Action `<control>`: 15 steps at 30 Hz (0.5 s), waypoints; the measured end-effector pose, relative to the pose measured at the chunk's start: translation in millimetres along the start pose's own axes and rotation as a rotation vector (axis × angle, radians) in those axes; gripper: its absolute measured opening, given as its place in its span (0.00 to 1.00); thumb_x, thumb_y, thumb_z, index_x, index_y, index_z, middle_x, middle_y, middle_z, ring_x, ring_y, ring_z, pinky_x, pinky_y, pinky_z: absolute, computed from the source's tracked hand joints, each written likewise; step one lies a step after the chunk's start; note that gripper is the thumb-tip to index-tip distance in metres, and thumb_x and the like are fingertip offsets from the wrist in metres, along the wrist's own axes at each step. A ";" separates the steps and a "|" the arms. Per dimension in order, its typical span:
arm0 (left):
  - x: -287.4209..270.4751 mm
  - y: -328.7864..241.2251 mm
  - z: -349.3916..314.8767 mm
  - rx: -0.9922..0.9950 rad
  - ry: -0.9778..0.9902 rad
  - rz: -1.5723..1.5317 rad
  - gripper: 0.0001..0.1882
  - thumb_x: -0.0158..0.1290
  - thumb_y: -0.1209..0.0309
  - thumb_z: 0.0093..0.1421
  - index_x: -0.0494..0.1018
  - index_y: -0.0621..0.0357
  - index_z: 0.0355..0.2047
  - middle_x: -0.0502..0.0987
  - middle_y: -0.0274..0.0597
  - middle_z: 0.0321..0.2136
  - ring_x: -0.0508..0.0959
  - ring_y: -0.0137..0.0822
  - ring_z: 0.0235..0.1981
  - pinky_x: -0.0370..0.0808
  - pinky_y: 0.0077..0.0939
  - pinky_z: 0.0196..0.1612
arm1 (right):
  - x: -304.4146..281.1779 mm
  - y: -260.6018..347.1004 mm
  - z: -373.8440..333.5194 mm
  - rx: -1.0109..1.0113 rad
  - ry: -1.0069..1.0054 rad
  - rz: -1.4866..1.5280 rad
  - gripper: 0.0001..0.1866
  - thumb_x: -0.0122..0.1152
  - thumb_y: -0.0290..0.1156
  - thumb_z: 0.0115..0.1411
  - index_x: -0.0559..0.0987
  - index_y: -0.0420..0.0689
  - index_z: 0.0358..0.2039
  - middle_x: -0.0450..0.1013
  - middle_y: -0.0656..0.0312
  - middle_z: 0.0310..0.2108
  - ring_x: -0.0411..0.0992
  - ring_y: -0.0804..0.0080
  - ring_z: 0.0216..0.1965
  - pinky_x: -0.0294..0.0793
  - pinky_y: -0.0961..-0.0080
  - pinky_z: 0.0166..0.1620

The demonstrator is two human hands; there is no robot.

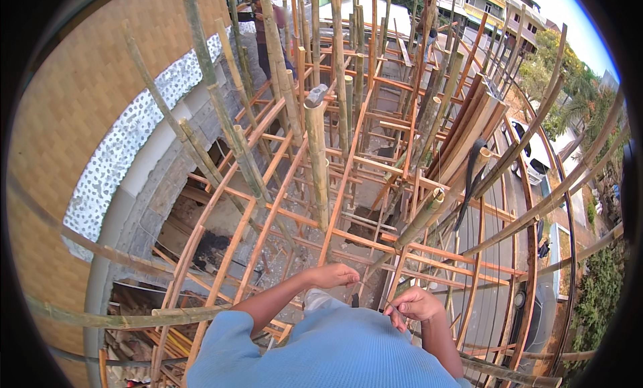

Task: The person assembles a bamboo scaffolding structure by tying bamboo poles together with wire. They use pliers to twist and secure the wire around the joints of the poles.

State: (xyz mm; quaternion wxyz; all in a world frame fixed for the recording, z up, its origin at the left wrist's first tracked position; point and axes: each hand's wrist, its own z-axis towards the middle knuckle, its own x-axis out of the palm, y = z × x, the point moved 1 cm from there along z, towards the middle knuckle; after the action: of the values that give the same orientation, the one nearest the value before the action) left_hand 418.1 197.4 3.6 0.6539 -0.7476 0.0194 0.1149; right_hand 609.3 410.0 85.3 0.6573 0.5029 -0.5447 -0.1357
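My left hand [335, 275] is in front of my chest with its fingers pressed together. Whatever it may be pinching is too small to make out. Lower and to the right, my right hand [416, 303] has its fingers curled into a pinch. A thin dark strand or tip seems to show at its fingers, too fine to name. Nearest beyond my hands is a wooden beam [365, 241] of the open frame. A thick upright bamboo pole [317, 167] rises past it, with a grey lump [315, 96] on its top.
Crossing wooden battens [268, 220] and many bamboo poles surround me high above the ground. Stacked planks [469, 137] and a black strap [471, 177] are at the right. A brick-patterned wall [107, 86] curves along the left. Another person [268, 43] stands among poles at the back.
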 end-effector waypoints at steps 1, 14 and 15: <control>6.6 -7.2 -1.7 -0.033 0.091 -0.039 0.23 0.41 0.54 0.70 0.65 0.58 0.24 0.62 0.29 0.16 0.62 0.27 0.18 0.63 0.25 0.24 | -2.5 -3.5 1.9 -0.030 0.074 0.023 0.17 0.52 0.33 0.67 0.78 0.31 0.46 0.77 0.54 0.26 0.66 0.75 0.17 0.67 0.77 0.23; -3.6 4.0 -25.3 -0.105 -0.327 -0.084 0.20 0.43 0.58 0.70 0.68 0.58 0.24 0.66 0.28 0.20 0.65 0.23 0.23 0.66 0.21 0.29 | -14.2 6.5 -2.8 0.078 -0.272 -0.466 0.19 0.52 0.41 0.67 0.78 0.37 0.46 0.75 0.59 0.31 0.71 0.75 0.33 0.70 0.74 0.40; -4.3 4.3 -26.3 -0.163 -0.290 -0.062 0.19 0.43 0.59 0.70 0.68 0.58 0.25 0.66 0.28 0.20 0.65 0.23 0.23 0.66 0.21 0.29 | -9.7 13.7 -0.6 0.124 -0.296 -0.797 0.18 0.52 0.40 0.67 0.78 0.38 0.46 0.74 0.60 0.30 0.72 0.75 0.35 0.71 0.73 0.41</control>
State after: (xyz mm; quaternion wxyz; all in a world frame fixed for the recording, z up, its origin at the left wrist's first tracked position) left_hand 417.0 170.5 3.4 0.5902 -0.7740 -0.1076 0.2028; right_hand 601.1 423.6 90.8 0.4366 0.6877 -0.4034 -0.4168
